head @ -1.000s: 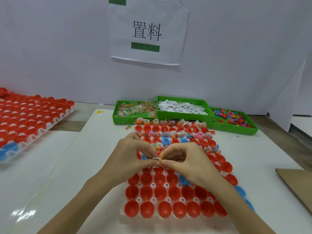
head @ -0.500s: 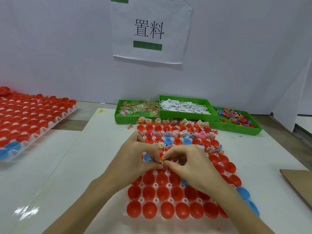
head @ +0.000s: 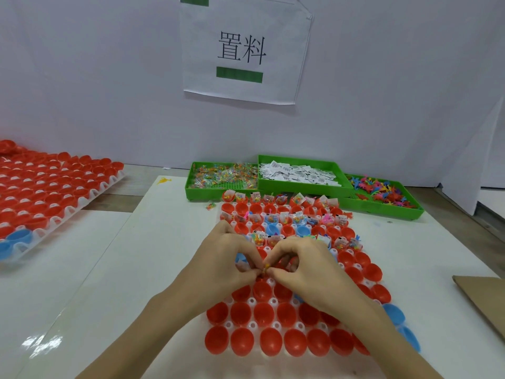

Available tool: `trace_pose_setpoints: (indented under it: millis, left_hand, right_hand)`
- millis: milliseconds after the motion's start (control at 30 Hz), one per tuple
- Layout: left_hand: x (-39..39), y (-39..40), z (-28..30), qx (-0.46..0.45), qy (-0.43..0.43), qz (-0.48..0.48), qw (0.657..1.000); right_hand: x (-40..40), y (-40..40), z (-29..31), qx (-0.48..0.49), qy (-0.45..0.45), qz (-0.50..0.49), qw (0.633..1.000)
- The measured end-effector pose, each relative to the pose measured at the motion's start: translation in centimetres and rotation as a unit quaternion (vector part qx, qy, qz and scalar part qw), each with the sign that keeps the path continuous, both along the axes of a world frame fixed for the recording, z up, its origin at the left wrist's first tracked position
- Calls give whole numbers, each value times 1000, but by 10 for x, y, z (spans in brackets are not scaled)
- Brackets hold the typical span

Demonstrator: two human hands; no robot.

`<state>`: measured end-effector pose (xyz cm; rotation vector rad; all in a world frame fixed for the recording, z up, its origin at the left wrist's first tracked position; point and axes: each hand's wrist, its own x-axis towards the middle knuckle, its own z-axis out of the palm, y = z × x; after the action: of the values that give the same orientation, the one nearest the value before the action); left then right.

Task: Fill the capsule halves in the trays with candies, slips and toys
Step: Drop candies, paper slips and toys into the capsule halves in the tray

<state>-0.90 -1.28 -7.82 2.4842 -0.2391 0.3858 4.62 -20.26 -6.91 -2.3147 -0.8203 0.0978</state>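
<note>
We are pinching a small yellow piece between our left hand and right hand, both closed on it, holding it low over the tray's middle rows because the nearest red capsule halves are lying empty.

Left hand and right hand: both bare, no gloves. No rings, watch or bands visible. Forearms uncovered to the frame's lower edge; no sleeve in view. Fingernails short where visible.
</note>
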Motion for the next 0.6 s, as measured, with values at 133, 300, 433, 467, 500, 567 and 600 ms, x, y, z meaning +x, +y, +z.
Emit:
trace_pose_setpoints:
  millis: [133,300,433,467,500,567,600]
  left_hand:
    - [2,-1,1,59,-14,-18,998]
    - [1,8,3,57,-6,-44,997]
    - [1,17,5,5,-2,-48,999]
    - [2,19,5,10,1,-53,999]
    - [3,19,4,16,3,-58,998]
    - [4,22,4,22,4,-71,997]
    - [4,23,5,19,4,-73,997]
  right_hand:
    - [2,-3,3,16,9,18,1000]
    - [1,2,-4,23,-31,2,999]
    - [2,4,-10,10,-50,-12,999]
    - [2,4,-11,10,-52,-13,999]
    - [2,4,-11,12,-51,-11,999]
    - [3,1,-9,27,-35,0,999]
    - [5,-2,-8,43,-21,4,999]
